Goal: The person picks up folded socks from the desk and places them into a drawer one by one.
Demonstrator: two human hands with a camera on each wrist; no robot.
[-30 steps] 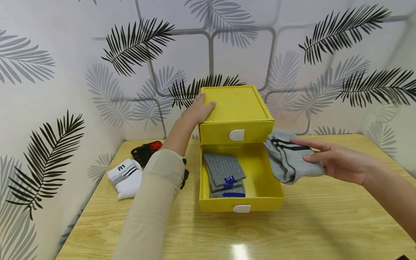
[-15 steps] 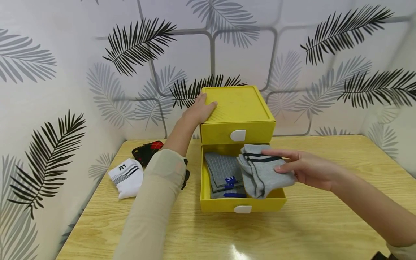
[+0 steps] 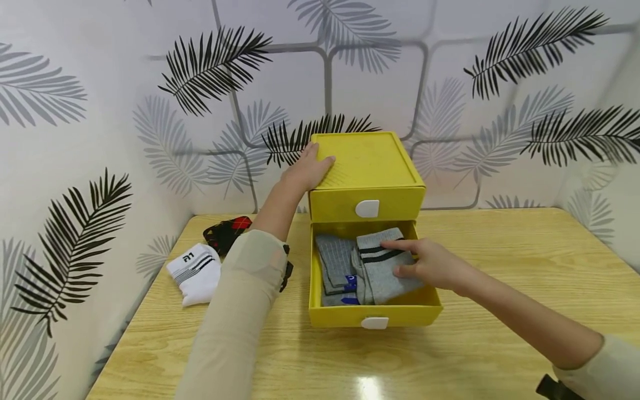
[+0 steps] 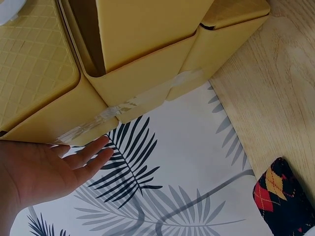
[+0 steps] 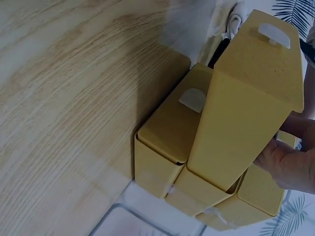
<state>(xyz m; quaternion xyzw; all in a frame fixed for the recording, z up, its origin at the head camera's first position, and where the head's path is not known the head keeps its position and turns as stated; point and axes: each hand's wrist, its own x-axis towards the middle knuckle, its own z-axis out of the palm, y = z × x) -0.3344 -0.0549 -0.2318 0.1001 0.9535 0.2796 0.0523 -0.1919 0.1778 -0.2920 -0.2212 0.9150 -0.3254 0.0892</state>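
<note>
A yellow drawer cabinet [image 3: 367,161] stands on the table with its drawer [image 3: 332,318] pulled out below the top one. My left hand [image 3: 305,168] rests over the cabinet's upper left edge, thumb on top; in the left wrist view its fingers [image 4: 86,155] extend along the side. Inside the drawer, my right hand [image 3: 434,264] holds folded light-grey socks [image 3: 385,280] with black stripes, thumb and index finger on them. To their left lie folded dark-grey checked socks [image 3: 334,258] with blue labels, partly covered. The right wrist view hides the socks behind the drawer's wall [image 5: 236,128].
White socks [image 3: 197,275] with black stripes lie on the table at the left. Behind them is a black piece with red patches [image 3: 227,233], argyle-patterned in the left wrist view. A leaf-patterned wall covering [image 3: 280,72] rises behind the cabinet. A lower drawer [image 5: 172,123] is closed.
My right hand has moved left and down with the striped grey socks, from the cabinet's right side into the open drawer, beside the checked socks. My left hand has stayed in place.
</note>
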